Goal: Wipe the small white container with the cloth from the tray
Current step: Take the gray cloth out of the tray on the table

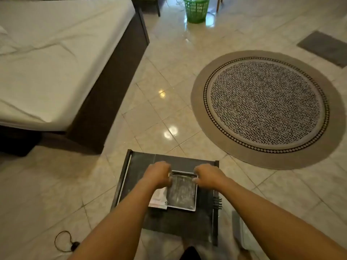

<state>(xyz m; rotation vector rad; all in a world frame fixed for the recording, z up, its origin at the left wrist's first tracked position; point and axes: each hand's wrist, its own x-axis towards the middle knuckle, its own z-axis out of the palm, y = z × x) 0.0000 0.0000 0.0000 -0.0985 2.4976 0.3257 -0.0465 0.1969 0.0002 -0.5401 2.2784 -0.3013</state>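
A shallow metal tray with a grey, scuffed inside lies on a small dark table just in front of me. My left hand grips the tray's far left corner. My right hand grips its far right corner. A folded pale cloth or paper with pink print lies against the tray's left side, partly under my left forearm. No small white container shows in this view.
A bed with a white sheet stands at the left. A round patterned rug lies to the right on the tiled floor. A green basket stands far back. A black cord lies at lower left.
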